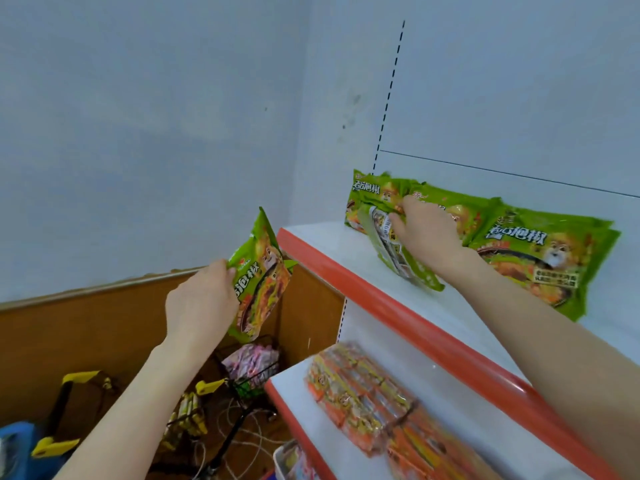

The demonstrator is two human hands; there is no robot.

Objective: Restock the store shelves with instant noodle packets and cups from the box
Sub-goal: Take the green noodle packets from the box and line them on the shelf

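Note:
My left hand [201, 303] grips a green noodle packet [263, 282] upright in the air, left of the top shelf's corner. My right hand [424, 232] reaches over the top shelf [332, 247] and pinches another green packet [394, 251], its back side showing, tilted against a row of green packets [540, 251] leaning on the back panel. One more green packet [367, 199] stands at the row's left end. The shelf has a white deck and a red front strip [398, 317].
The lower shelf [301, 403] carries a row of orange noodle packets [374, 393]. Left of the shelves stands a brown board wall [86, 323]. Below lie a wire basket [249, 375] with pink packets, yellow-handled baskets [83, 379], cables and a blue item [15, 441].

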